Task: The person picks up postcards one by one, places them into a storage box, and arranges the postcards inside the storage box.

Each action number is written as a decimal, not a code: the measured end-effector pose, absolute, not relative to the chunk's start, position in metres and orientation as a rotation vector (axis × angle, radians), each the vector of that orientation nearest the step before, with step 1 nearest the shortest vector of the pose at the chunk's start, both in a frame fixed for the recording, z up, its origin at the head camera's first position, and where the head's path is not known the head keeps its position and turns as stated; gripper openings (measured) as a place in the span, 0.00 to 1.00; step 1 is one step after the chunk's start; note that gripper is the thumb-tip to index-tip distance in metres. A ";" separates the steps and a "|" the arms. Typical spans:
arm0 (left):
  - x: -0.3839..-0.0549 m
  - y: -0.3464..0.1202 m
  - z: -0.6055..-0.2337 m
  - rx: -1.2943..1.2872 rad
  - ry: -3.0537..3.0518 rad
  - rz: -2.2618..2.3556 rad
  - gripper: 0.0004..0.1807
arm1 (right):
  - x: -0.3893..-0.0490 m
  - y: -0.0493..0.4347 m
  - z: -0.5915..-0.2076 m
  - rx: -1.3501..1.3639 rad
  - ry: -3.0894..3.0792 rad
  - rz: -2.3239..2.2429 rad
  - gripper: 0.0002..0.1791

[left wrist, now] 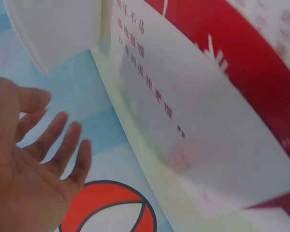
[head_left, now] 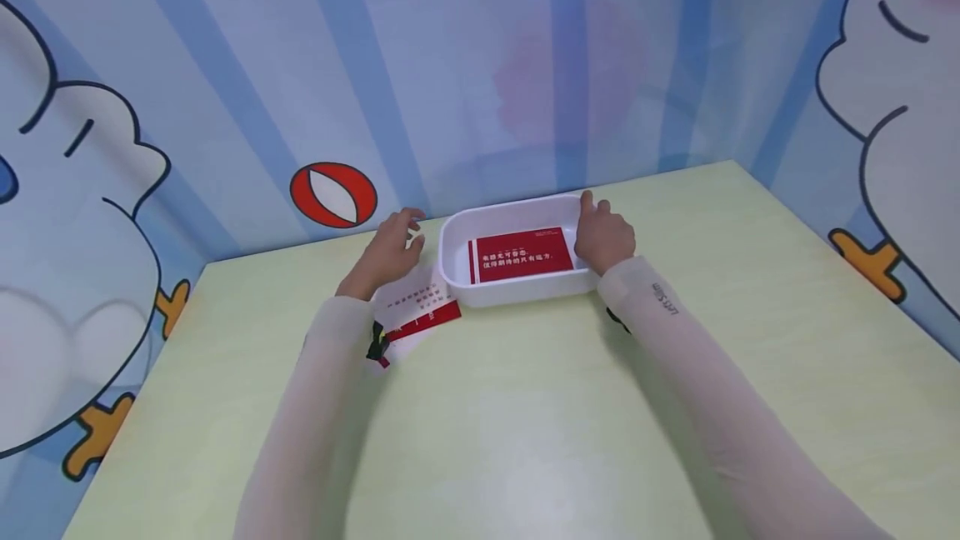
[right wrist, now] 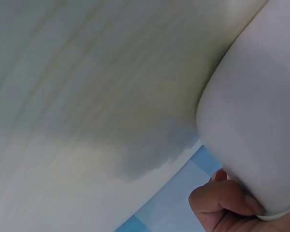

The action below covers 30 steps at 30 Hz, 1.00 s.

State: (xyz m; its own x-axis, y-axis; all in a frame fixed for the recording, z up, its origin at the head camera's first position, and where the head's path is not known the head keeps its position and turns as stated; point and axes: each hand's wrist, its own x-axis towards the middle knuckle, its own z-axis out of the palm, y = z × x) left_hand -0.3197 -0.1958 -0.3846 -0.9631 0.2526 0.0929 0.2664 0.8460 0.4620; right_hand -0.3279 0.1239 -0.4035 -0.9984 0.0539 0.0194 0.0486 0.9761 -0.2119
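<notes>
A white plastic tub (head_left: 517, 296) stands at the back of the table, and a red card with white lettering (head_left: 517, 255) lies inside it. My right hand (head_left: 602, 237) grips the tub's right rim; in the right wrist view, curled fingers (right wrist: 224, 198) hook over the edge of the white wall. Left of the tub, my left hand (head_left: 386, 252) hovers with loosely bent fingers and holds nothing. In the left wrist view its palm (left wrist: 34, 188) faces the camera. Below it lie white printed cards (head_left: 408, 298) with a red band, partly covered by the hand and sleeve.
The pale yellow table (head_left: 480, 415) ends at a blue striped backdrop (head_left: 465, 90) close behind the tub. A red and white ball (head_left: 333, 194) is printed on that backdrop. Cartoon figures cover the side walls. A small dark thing (head_left: 617, 320) shows beside the right sleeve.
</notes>
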 end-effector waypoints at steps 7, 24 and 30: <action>-0.309 -0.211 -0.380 -0.378 -3.226 -0.622 0.29 | -0.329 0.125 -0.400 -0.061 -3.097 0.341 0.39; -0.291 -0.229 -0.379 -0.161 -3.543 -0.366 0.45 | -0.329 0.125 -0.399 -0.050 -3.141 0.368 0.39; -0.292 -0.230 -0.385 -0.129 -3.535 -0.345 0.47 | -0.330 0.126 -0.398 -0.061 -3.154 0.385 0.41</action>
